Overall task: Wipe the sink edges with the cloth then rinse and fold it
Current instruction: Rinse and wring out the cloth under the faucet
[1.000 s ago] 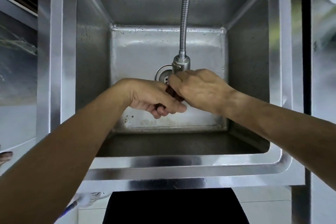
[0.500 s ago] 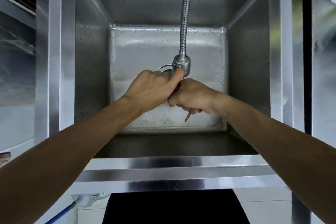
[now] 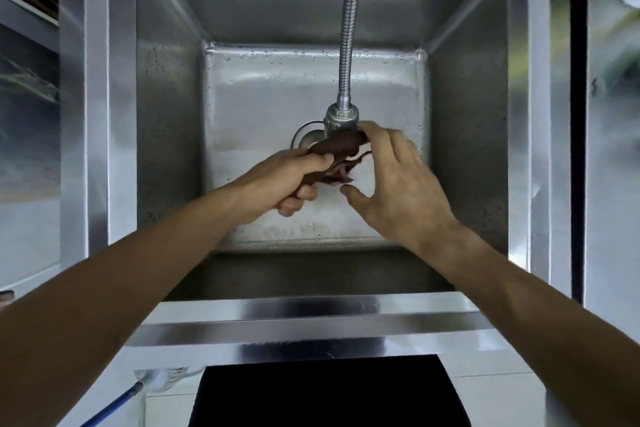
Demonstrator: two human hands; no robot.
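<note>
A dark brown, wet, twisted cloth hangs over the middle of the deep steel sink, just under the nozzle of the flexible metal faucet hose. My left hand grips the cloth's lower end with curled fingers and thumb. My right hand has its fingers spread; its fingertips touch the cloth's upper end by the nozzle, and its thumb is apart from the cloth below it. The round drain shows behind the cloth.
The sink's front rim runs across below my forearms. Steel side rims flank the basin left and right. A blue hose lies at lower left. Water drops cling to the basin's far edge.
My hands, clenched together wringing the cloth, have come apart. The right hand has opened and moved right; the cloth now shows between the hands.
</note>
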